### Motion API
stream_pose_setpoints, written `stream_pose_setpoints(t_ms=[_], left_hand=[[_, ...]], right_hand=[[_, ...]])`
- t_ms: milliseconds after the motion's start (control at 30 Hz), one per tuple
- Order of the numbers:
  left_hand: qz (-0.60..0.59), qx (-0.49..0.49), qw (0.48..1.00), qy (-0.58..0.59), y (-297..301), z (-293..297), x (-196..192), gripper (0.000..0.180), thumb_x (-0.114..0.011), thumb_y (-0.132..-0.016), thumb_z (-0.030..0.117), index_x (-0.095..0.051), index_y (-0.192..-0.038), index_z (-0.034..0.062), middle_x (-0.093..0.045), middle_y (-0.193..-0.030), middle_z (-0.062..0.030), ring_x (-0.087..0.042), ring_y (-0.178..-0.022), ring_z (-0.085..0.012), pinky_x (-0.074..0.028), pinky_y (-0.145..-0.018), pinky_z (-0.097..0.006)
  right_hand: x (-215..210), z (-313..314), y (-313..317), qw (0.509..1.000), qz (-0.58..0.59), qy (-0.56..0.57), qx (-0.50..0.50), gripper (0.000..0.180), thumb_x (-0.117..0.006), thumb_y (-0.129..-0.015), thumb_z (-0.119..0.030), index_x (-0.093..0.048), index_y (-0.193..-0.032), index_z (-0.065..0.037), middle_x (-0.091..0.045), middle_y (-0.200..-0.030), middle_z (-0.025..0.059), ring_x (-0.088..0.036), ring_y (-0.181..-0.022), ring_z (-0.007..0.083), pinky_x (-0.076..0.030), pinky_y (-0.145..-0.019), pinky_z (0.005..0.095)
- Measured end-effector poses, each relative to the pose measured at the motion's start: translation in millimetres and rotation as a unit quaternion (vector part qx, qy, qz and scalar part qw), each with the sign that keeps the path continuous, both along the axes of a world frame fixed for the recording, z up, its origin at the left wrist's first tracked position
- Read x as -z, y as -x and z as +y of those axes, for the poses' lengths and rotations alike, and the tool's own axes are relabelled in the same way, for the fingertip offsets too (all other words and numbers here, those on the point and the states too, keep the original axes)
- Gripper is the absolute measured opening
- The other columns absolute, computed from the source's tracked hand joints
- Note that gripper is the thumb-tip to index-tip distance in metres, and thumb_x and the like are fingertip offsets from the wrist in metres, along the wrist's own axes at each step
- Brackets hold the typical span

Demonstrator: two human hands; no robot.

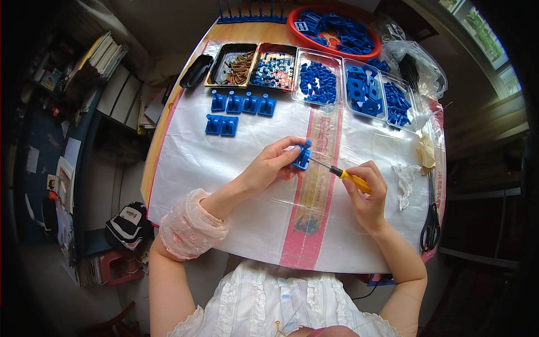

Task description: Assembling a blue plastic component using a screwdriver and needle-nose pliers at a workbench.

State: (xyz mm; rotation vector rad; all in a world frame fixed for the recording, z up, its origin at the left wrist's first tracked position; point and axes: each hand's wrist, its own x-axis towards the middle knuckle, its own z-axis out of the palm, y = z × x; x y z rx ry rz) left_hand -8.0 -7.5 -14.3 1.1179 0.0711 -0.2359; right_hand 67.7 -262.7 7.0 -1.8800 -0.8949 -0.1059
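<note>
Left hand [269,165], wrist bent inward, fingers pinching a blue plastic part [302,157] mid-counter; right hand [366,194] fingers grip a yellow-handled screwdriver [343,174], tip touching it.

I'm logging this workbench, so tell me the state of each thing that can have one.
left hand: gripping the blue plastic part
right hand: gripping the yellow-handled screwdriver, tip at the part
scissors: lying flat, closed
six finished blue pieces: standing in two rows
screw tray: partly filled

Six finished blue brackets [236,112] lie beyond the fingers [292,147], four above two; five trays [314,84], one red bowl [334,28], one scissors [431,224].
</note>
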Motion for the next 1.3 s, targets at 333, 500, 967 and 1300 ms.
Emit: stream_pose_setpoints(t_ms=[333, 500, 967, 1300], left_hand=[[0.0, -0.017, 1.0, 0.008, 0, -2, 2, 0.037, -0.048, -0.108, 0.028, -0.05, -0.137, 0.0053, -0.063, -0.109, -0.0025, -0.062, -0.091, -0.0082, -0.049, -0.075, -0.021], [-0.002, -0.005, 1.0, -0.005, 1, -2, -3, 0.036, -0.049, -0.108, 0.028, -0.051, -0.137, 0.008, -0.063, -0.107, -0.0001, -0.062, -0.092, -0.0068, -0.046, -0.072, -0.019], [-0.049, -0.003, 0.998, -0.045, 1, -6, 0, 0.035, -0.047, -0.109, 0.03, -0.051, -0.136, 0.0084, -0.064, -0.108, -0.0018, -0.063, -0.088, -0.0068, -0.045, -0.069, -0.018], [-0.074, -0.027, 0.993, -0.085, 1, -11, -7, 0.032, -0.041, -0.11, 0.023, -0.044, -0.139, 0.0104, -0.068, -0.104, -0.008, -0.058, -0.082, -0.0052, -0.049, -0.071, -0.019]], right_hand=[[-2, -4, 2, 0.993, 0.093, 0.075, -0.013, 0.009, -0.069, -0.09, -0.002, -0.068, -0.099, 0.0, -0.065, -0.081, 0.0105, -0.063, -0.071, 0.0201, -0.047, -0.062, 0.0302], [-2, -4, 1, 0.993, 0.07, 0.092, -0.002, 0.01, -0.069, -0.092, -0.006, -0.068, -0.1, 0.0, -0.067, -0.083, 0.0113, -0.063, -0.069, 0.0194, -0.047, -0.06, 0.0307], [11, -10, -5, 0.986, 0.16, -0.047, -0.017, 0.014, -0.076, -0.086, -0.001, -0.074, -0.101, 0.001, -0.07, -0.079, 0.004, -0.061, -0.067, 0.0071, -0.046, -0.059, 0.0226], [5, -8, -3, 0.987, 0.156, -0.023, -0.016, 0.014, -0.071, -0.089, 0.002, -0.072, -0.103, 0.001, -0.071, -0.083, 0.0068, -0.064, -0.073, 0.0105, -0.049, -0.064, 0.0252]])
